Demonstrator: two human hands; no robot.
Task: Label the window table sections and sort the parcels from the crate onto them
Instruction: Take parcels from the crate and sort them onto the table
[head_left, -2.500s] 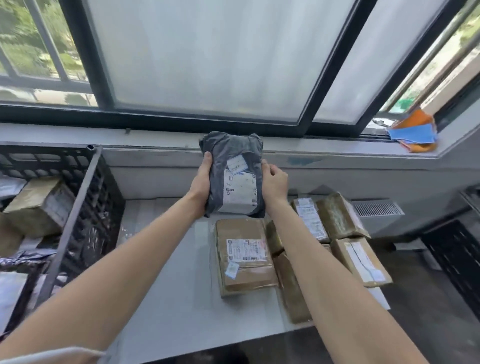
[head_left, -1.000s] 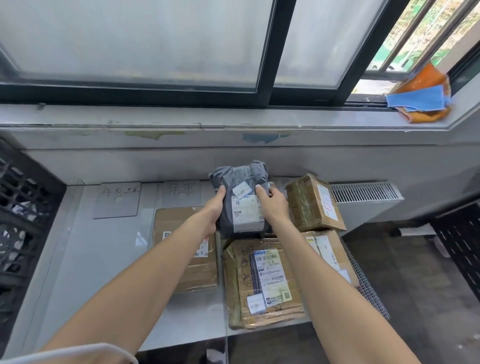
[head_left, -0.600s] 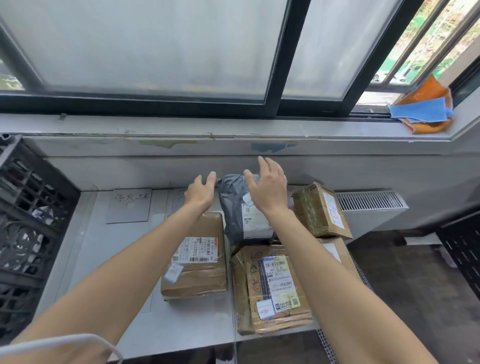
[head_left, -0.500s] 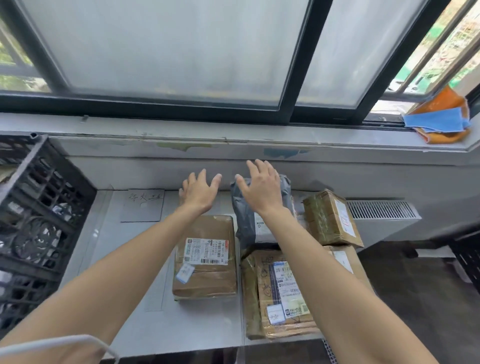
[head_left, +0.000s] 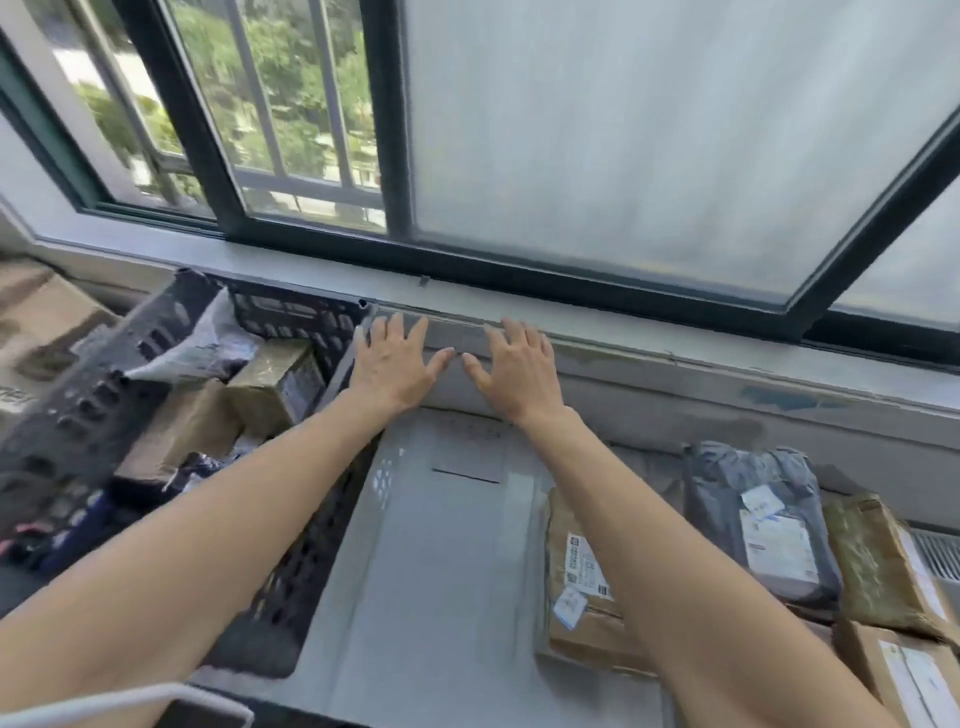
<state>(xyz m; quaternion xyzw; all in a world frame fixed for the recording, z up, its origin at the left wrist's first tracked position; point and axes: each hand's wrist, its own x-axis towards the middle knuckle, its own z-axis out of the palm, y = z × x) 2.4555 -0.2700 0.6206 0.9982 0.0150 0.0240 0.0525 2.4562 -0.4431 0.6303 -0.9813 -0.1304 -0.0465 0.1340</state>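
I saw both hands spread wide and holding nothing, the left hand (head_left: 393, 366) and right hand (head_left: 517, 371) side by side in the air, thumbs nearly touching, in front of the sill (head_left: 675, 332). The crate (head_left: 291, 561) stood at the left of the table (head_left: 426, 582), with parcels inside. A paper label (head_left: 470, 449) lay below my hands. The grey parcel (head_left: 761, 512) rested at the right, between a brown parcel (head_left: 582, 587) and a box (head_left: 883, 566).

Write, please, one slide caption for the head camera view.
Both empty hands, left hand and right hand, open above the table between crate and grey parcel.
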